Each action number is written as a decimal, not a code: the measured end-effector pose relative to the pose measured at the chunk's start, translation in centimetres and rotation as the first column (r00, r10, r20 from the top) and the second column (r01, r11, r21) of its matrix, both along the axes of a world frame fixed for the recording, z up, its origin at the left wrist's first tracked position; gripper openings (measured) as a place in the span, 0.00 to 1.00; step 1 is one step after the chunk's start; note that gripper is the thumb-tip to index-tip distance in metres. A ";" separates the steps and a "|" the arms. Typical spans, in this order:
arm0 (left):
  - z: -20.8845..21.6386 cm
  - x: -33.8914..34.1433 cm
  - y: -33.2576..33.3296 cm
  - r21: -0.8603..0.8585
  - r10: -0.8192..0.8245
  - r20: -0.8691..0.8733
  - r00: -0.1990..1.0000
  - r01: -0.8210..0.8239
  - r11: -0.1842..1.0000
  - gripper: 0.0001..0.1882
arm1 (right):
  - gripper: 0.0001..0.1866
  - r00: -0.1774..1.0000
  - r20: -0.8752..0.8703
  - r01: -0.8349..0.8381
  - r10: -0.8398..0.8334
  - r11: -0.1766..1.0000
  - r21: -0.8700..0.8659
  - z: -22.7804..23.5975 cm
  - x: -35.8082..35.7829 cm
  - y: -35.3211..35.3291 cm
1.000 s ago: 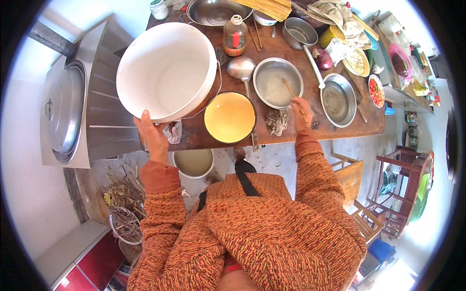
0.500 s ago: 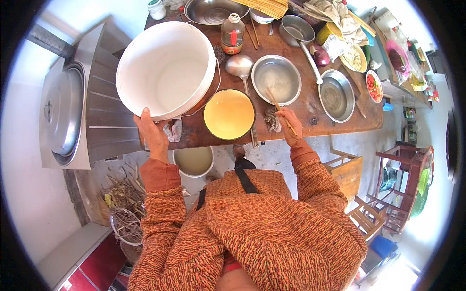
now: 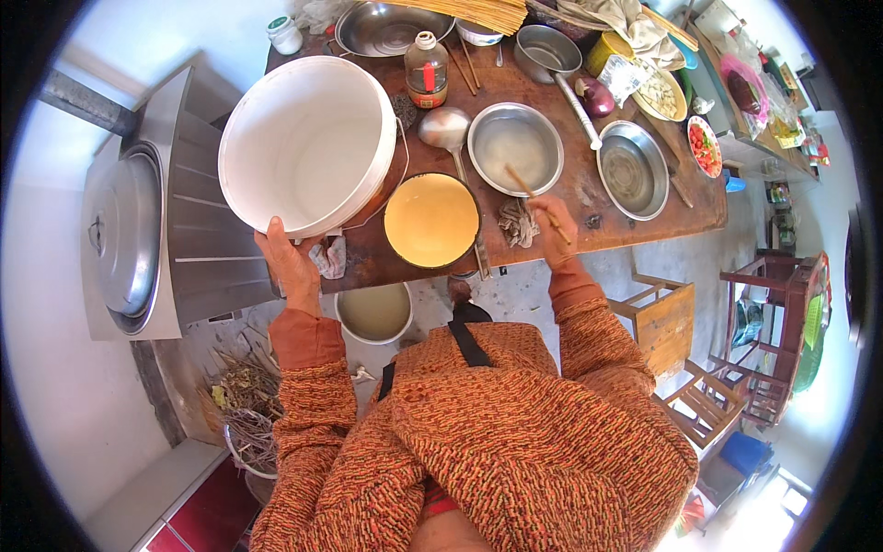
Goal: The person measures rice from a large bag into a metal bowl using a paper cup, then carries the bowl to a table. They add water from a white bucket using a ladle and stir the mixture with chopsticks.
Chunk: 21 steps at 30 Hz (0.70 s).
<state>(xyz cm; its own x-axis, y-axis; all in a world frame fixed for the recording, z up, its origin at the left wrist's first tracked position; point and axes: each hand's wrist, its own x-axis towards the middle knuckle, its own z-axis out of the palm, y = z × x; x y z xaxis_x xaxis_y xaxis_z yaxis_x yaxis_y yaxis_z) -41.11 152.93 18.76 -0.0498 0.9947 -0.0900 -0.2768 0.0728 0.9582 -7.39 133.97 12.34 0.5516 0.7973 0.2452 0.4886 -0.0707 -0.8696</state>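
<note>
My left hand point(image 3: 289, 262) grips the near edge of a large white plastic bucket point(image 3: 303, 138), thumb up on its rim. The bucket is tilted so that its mouth faces me, and its inside looks bare. In my right hand point(image 3: 557, 230) are wooden chopsticks point(image 3: 525, 187), fingers closed round them. Their tips reach over the near side of a metal bowl point(image 3: 478, 138) holding cloudy liquid. Between my hands, at the table's near edge, sits a yellow enamel basin point(image 3: 432, 221) with a dark rim. Behind it lies a large metal ladle point(image 3: 445, 129).
On the wooden table point(image 3: 570, 101) are a jar of dark liquid point(image 3: 426, 74), a second metal bowl point(image 3: 633, 175), a long-handled pot point(image 3: 548, 53) and a red onion point(image 3: 596, 97). A stove with a lidded pot point(image 3: 129, 235) stands left. Below the table sits a basin of murky water point(image 3: 375, 313).
The whole view has shifted slightly. My left hand keeps its hold on the tilted bucket. The chopsticks have moved a little in my right hand over the bowl's near side.
</note>
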 end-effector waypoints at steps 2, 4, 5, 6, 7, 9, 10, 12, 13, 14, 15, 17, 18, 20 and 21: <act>-0.2 0.0 0.0 -0.002 0.009 -0.004 1.000 -0.009 1.000 0.37 | 0.08 0.997 0.060 0.055 -0.057 0.998 0.034 0.1 1.6 0.0; -0.1 0.0 0.0 -0.008 -0.001 -0.001 1.000 0.001 1.000 0.37 | 0.07 0.988 0.116 0.098 -0.100 0.995 0.020 -0.4 2.8 -0.4; 0.0 0.0 -0.1 -0.010 -0.004 0.000 1.000 0.004 1.000 0.37 | 0.07 0.987 0.133 0.085 -0.084 0.996 0.000 -0.6 2.4 -0.5; 0.0 0.1 -0.1 -0.002 -0.006 0.001 1.000 0.006 1.000 0.37 | 0.07 0.986 0.150 0.072 -0.069 0.997 -0.020 -1.0 1.7 -0.6; 0.0 0.2 -0.1 0.005 -0.008 0.002 1.000 0.008 1.000 0.37 | 0.07 0.985 0.167 0.061 -0.053 0.997 -0.040 -1.2 1.0 -0.8; -0.1 0.1 0.0 -0.005 -0.001 -0.007 1.000 0.001 1.000 0.37 | 0.08 1.000 0.029 -0.008 0.008 1.000 0.014 -0.5 -0.2 -0.9; 0.0 0.0 0.1 -0.015 0.004 -0.012 1.000 -0.004 1.000 0.37 | 0.08 0.998 -0.039 -0.038 0.040 0.998 0.044 -0.3 -0.5 -0.9; -0.1 0.0 0.0 -0.017 0.009 -0.012 1.000 -0.010 1.000 0.36 | 0.09 0.971 -0.227 0.090 -0.067 0.992 0.093 -0.8 0.2 -1.7; -0.2 -0.1 0.0 -0.015 0.013 -0.010 1.000 -0.013 1.000 0.36 | 0.09 0.940 -0.320 0.157 -0.116 0.982 0.107 -1.1 0.6 -2.1; -0.3 -0.1 0.0 -0.012 0.018 -0.006 1.000 -0.019 1.000 0.36 | 0.14 0.879 -0.438 0.231 -0.190 0.972 0.041 -1.3 1.1 -2.6; -0.3 -0.1 0.0 -0.009 0.011 -0.005 1.000 -0.011 1.000 0.36 | 0.14 0.788 -0.575 0.316 -0.222 0.947 0.067 -1.5 1.3 -3.1; -0.3 -0.2 0.0 -0.001 -0.004 -0.004 1.000 0.004 1.000 0.36 | 0.14 0.546 -0.805 0.483 -0.233 0.873 0.074 -2.4 1.4 -4.2; -0.3 -0.2 0.1 -0.001 -0.002 -0.004 1.000 0.002 1.000 0.36 | 0.16 0.467 -0.855 0.516 -0.225 0.855 0.057 -3.8 1.8 -5.3; -0.5 -0.4 0.1 0.001 0.010 -0.007 1.000 -0.010 1.000 0.35 | 0.14 0.268 -0.950 0.595 -0.160 0.803 0.033 -6.6 2.2 -6.9; -0.5 -0.2 0.1 0.001 0.009 -0.006 1.000 -0.009 1.000 0.35 | 0.13 0.166 -0.979 0.632 -0.120 0.775 0.013 -7.7 2.6 -7.6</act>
<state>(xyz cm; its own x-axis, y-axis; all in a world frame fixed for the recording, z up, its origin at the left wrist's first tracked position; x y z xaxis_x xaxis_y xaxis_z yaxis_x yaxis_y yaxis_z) -41.33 153.06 18.31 -0.0591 0.9943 -0.0889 -0.2716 0.0697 0.9599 -4.82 126.39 4.61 0.7813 0.3995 -0.4795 -0.6214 0.4268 -0.6570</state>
